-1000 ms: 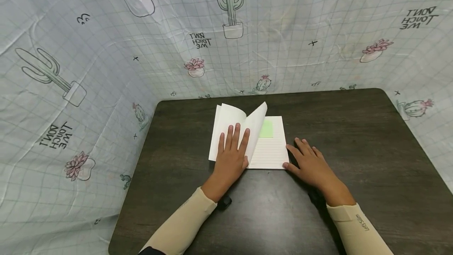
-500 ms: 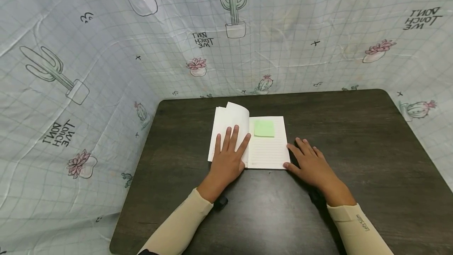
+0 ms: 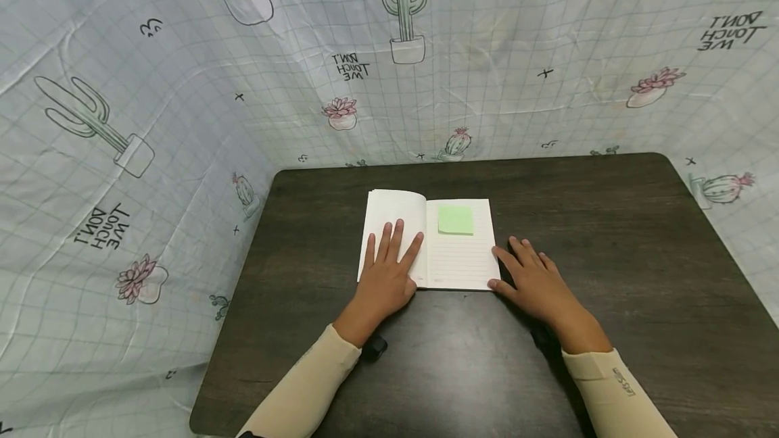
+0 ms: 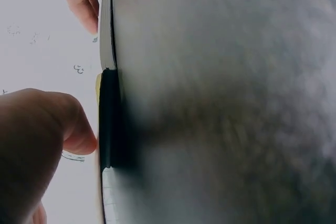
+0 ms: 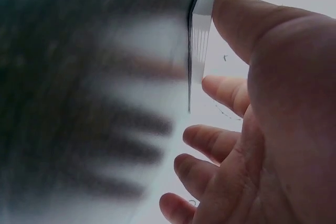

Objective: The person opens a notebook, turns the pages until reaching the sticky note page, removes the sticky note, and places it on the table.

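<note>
An open notebook (image 3: 459, 262) with lined pages lies on the dark table, and a light green sticky note (image 3: 455, 220) sits on the upper part of its right page. My left hand (image 3: 389, 282) rests on the left page (image 3: 395, 207) with its fingers spread and straight. At the notebook's right edge, my right hand (image 3: 535, 286) touches the border with thumb and index finger, the other fingers extended over the table. In the right wrist view the thumb (image 5: 236, 19) and index fingertip meet the notebook's page edges (image 5: 200, 40). The left wrist view shows the notebook's dark spine (image 4: 109, 119) side-on.
The dark wooden table (image 3: 608, 222) has rounded corners. A pale grid-patterned curtain (image 3: 487, 53) with cactus drawings hangs behind it and along its sides. A small black wrist device (image 3: 374, 348) shows under the left wrist.
The raised pages have come down to the left and now lie flat under my left hand. The green sticky note is fully uncovered. My left hand slid slightly left; the right hand stayed put.
</note>
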Tool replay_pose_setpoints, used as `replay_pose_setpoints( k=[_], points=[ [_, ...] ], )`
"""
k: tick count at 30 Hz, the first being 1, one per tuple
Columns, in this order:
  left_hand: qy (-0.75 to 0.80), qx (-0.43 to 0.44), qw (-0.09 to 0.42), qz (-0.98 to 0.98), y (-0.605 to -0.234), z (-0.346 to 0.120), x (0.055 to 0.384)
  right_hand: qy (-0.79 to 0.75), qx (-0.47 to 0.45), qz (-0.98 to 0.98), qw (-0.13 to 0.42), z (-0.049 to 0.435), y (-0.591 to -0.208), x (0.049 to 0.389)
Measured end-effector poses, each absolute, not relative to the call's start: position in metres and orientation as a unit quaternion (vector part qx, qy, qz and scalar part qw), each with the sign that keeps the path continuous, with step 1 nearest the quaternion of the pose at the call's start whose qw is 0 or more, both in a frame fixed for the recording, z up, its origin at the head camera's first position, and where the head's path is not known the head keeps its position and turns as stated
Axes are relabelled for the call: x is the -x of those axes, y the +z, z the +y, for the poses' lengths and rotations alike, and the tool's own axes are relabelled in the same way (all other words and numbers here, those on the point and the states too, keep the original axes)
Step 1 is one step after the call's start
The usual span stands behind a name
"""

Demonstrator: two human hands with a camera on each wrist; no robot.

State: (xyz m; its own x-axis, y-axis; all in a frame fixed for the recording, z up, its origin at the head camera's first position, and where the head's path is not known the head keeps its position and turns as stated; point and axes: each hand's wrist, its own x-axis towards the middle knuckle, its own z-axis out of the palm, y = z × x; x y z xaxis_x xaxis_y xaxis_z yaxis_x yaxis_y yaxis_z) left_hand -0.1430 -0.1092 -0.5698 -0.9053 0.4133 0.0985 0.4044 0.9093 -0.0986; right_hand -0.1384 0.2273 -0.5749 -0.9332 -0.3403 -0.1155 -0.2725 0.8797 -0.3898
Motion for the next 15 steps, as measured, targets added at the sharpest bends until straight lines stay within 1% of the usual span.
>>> replay_pose_setpoints(
  k=[15],
  points=[
    [0.040,0.236,0.028,-0.970,-0.5737,-0.1103,0.1501,-0.188,0.159,0.965,0.093,0.2295,-0.5783,0.1405]
  ],
)
